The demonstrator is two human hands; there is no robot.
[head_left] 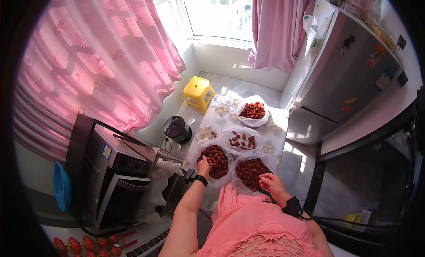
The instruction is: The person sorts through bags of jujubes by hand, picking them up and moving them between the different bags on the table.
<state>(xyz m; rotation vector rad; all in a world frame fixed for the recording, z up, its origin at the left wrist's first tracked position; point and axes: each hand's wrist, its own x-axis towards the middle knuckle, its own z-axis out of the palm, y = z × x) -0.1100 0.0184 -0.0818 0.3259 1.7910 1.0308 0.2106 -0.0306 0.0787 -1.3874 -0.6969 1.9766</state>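
Several open plastic bags of dark red dates stand on a small table. My left hand [203, 166] is at the left edge of the near-left heap of dates [218, 162], its fingers curled together; what they hold, if anything, is too small to make out. Just right of the near-right heap of dates [249, 174], my right hand [274, 188] has thumb and fingertips pinched together, and I cannot make out anything between them. Behind these, a middle bag [226, 135] has a few scattered dates [242, 141] in it.
At the table's [278, 120] far side sits another bag of brighter red dates [254, 110]. A yellow stool [197, 88] and a black round appliance [178, 129] stand left of it. A fridge [343, 62] is on the right, an oven-like appliance [128, 168] on the left.
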